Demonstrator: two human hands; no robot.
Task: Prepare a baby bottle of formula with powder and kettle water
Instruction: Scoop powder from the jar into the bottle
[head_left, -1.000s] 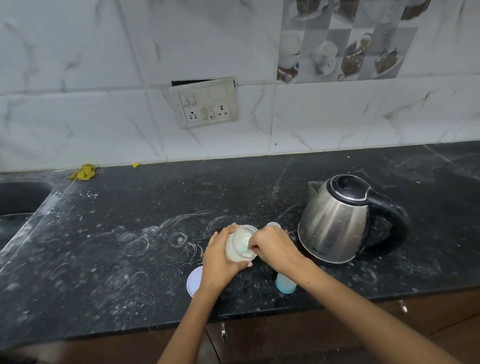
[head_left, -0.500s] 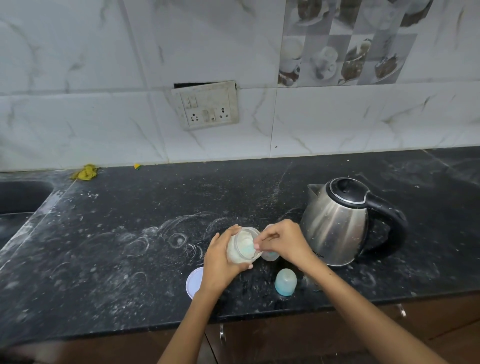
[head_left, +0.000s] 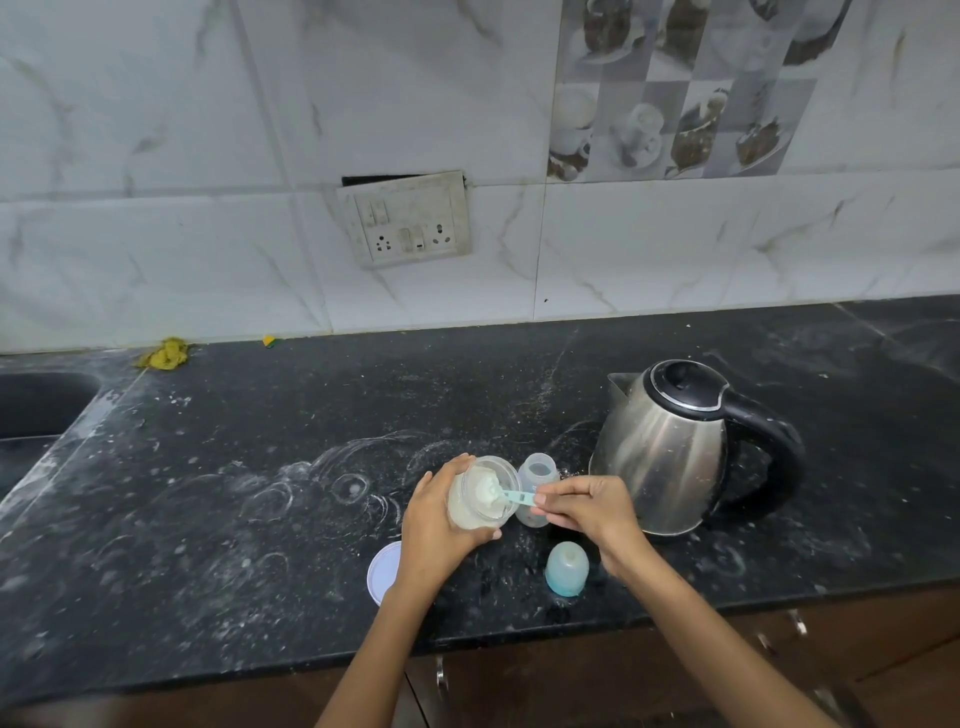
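My left hand (head_left: 434, 525) grips a clear jar of white formula powder (head_left: 480, 496), tilted toward the right above the black counter. My right hand (head_left: 592, 506) pinches the handle of a pale blue scoop (head_left: 511, 496) whose bowl sits at the jar's mouth with powder on it. An open, clear baby bottle (head_left: 537, 480) stands just behind the scoop, between the jar and the kettle. Its blue cap (head_left: 566, 569) rests on the counter in front. A steel kettle (head_left: 670, 447) with a black lid and handle stands to the right.
The jar's white lid (head_left: 384, 571) lies near the front counter edge, under my left wrist. A sink (head_left: 36, 410) is at the far left. A yellow scrap (head_left: 166, 354) lies by the wall. A socket plate (head_left: 405, 218) is on the tiles. Powder smears mark the counter (head_left: 234, 493).
My right hand has drawn back to the right from inside the jar, pulling the blue scoop out to the jar's mouth. The bottle behind it has come into sight.
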